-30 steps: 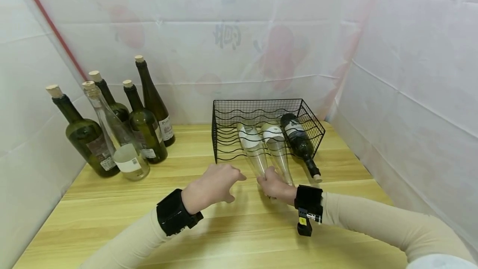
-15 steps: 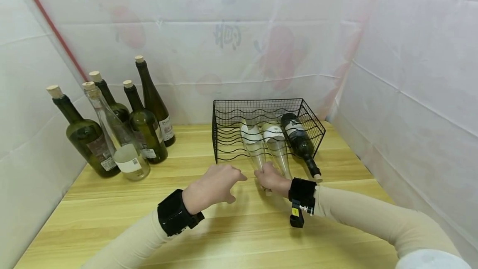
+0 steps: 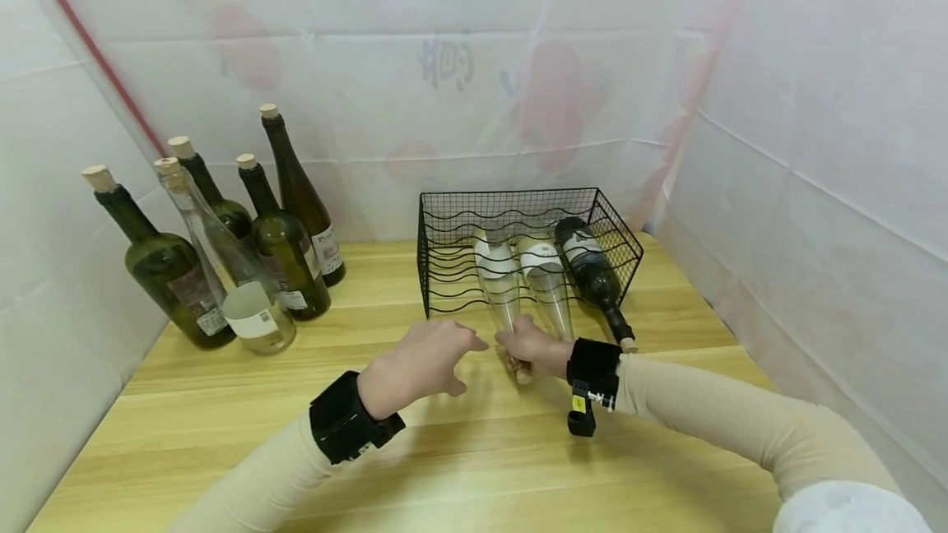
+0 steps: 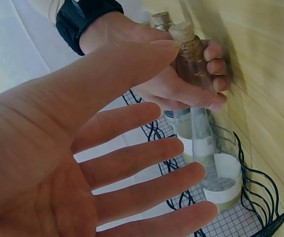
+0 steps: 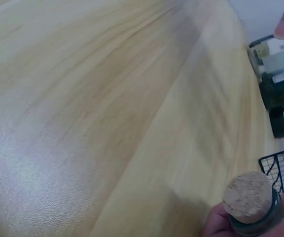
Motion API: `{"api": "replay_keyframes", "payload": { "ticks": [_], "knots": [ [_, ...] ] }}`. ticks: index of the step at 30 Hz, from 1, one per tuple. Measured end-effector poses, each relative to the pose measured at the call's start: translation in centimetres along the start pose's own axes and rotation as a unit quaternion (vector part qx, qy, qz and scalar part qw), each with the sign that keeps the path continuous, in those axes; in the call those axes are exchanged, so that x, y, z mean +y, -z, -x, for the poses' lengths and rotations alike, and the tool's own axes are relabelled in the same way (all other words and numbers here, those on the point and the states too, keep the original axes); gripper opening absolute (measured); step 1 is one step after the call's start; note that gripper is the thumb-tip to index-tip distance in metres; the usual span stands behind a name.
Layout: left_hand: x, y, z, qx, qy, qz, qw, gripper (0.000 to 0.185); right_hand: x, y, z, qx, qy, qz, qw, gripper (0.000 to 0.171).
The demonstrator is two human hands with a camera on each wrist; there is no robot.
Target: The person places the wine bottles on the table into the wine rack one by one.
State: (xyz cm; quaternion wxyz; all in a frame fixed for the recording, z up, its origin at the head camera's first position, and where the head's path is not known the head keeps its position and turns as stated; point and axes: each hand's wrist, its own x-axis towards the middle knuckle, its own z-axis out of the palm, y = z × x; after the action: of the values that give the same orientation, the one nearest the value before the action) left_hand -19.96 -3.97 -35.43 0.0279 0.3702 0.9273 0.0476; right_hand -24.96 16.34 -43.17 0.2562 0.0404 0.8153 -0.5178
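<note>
1. Held clear bottle (image 3: 505,290): it lies in the wire rack (image 3: 511,191), the leftmost of three bottles there. Its long axis runs away from the right hand (image 3: 533,344), with the body ahead and slightly left, and the base toward the rack's back.
2. Cork (image 3: 523,375): it projects from the right hand's near side, toward the person. The neck thus passes through the grip, in front of the rack.
3. Right hand: thumb and fingers are wrapped round the bottle's neck, as the left wrist view confirms. It is the nearer of the two, being in contact.
4. Left hand (image 3: 415,368): it hovers to the left of the right hand, near the neck but apart from it. Its fingers are spread and hold nothing.
5. Second clear bottle (image 3: 546,282): it lies ahead of the right hand, just right of the held one and nearly parallel. The right hand partly hides its neck.
6. Dark bottle (image 3: 595,274): it lies ahead and to the right of the right hand, its corked neck pointing toward the person.
7. Standing bottles (image 3: 291,249): five corked bottles stand on the worktop (image 3: 444,484), ahead and left of the left hand, well apart from it.
</note>
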Motion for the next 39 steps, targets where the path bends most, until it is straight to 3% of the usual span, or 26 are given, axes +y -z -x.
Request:
{"api": "replay_keyframes", "payload": {
  "ticks": [3, 5, 12, 18, 22, 24, 27, 30, 33, 36, 39],
  "knots": [
    [0.0, 0.1, 0.0, 0.001, 0.000, -0.003, 1.0000, 0.060, -0.2, 0.3, -0.1, -0.007, -0.002, 0.010, 1.000, 0.026],
    [0.0, 0.1, 0.0, 0.002, 0.000, 0.000, 1.0000, 0.060, -0.4, 0.4, -0.2, -0.010, -0.004, 0.022, 1.000, 0.019],
    [0.1, 0.1, 0.1, 0.000, -0.001, 0.011, 0.9999, 0.060, -0.7, 1.0, -0.1, -0.029, -0.007, 0.061, 0.998, 0.036],
    [0.1, 0.1, 0.2, -0.001, 0.000, 0.009, 1.0000, 0.060, -0.8, 1.1, -0.6, -0.054, -0.027, -0.015, 0.998, 0.032],
    [0.1, 0.0, 0.3, 0.000, 0.000, 0.012, 0.9999, 0.059, -0.7, 1.0, -0.8, -0.063, -0.033, -0.054, 0.996, 0.039],
    [0.1, 0.0, 0.3, 0.000, 0.002, 0.015, 0.9999, 0.059, -0.8, 1.1, -0.7, -0.064, -0.031, -0.036, 0.997, 0.037],
    [0.1, 0.0, 0.4, 0.001, 0.003, 0.018, 0.9998, 0.059, -1.1, 1.6, -0.1, -0.068, -0.010, 0.060, 0.996, 0.030],
    [0.0, -0.1, 0.6, 0.002, 0.004, 0.015, 0.9999, 0.058, -1.7, 2.4, 0.8, -0.066, 0.035, 0.197, 0.978, 0.049],
    [-0.1, -0.2, 0.6, 0.001, 0.005, 0.017, 0.9999, 0.058, -2.5, 2.7, 1.4, -0.054, 0.078, 0.313, 0.945, 0.060],
    [-0.1, -0.2, 0.5, -0.002, 0.007, 0.017, 0.9998, 0.058, -3.2, 2.8, 1.7, -0.042, 0.085, 0.382, 0.919, 0.061],
    [-0.1, -0.3, 0.6, -0.005, 0.005, 0.016, 0.9998, 0.058, -3.5, 2.7, 1.9, -0.042, 0.080, 0.397, 0.913, 0.058]
  ]
}}
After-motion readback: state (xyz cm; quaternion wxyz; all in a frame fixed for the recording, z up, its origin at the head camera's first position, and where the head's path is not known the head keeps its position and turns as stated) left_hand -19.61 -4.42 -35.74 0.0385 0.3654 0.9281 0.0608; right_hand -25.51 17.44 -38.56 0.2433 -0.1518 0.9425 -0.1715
